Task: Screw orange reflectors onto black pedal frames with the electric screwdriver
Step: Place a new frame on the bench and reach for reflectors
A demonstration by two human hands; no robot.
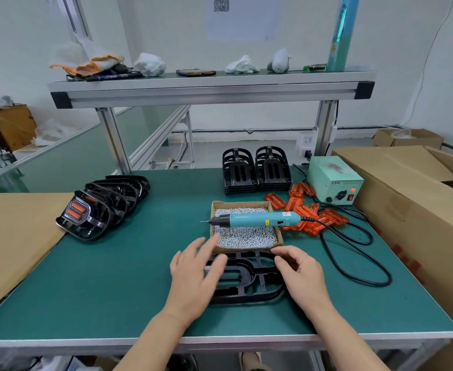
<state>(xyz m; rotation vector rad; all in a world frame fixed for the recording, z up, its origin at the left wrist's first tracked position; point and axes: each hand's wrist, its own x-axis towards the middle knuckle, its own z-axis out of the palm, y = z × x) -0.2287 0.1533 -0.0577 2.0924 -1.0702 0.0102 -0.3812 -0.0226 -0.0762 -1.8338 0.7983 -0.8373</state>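
Note:
A black pedal frame (249, 279) lies flat on the green table in front of me, just below the screw box. My left hand (195, 274) hovers over its left side with fingers spread, holding nothing. My right hand (300, 274) rests over its right side, fingers curled loosely, and nothing shows in it. The teal electric screwdriver (257, 219) lies across the cardboard box of screws (246, 234), tip pointing left. Loose orange reflectors (308, 212) are heaped to the right of the box.
Two stacks of bare black frames (256, 171) stand at the back. A row of frames with orange reflectors (102, 206) leans at the left. The green power unit (333, 180) and its black cable (354, 253) sit at the right, beside large cardboard boxes (412, 199).

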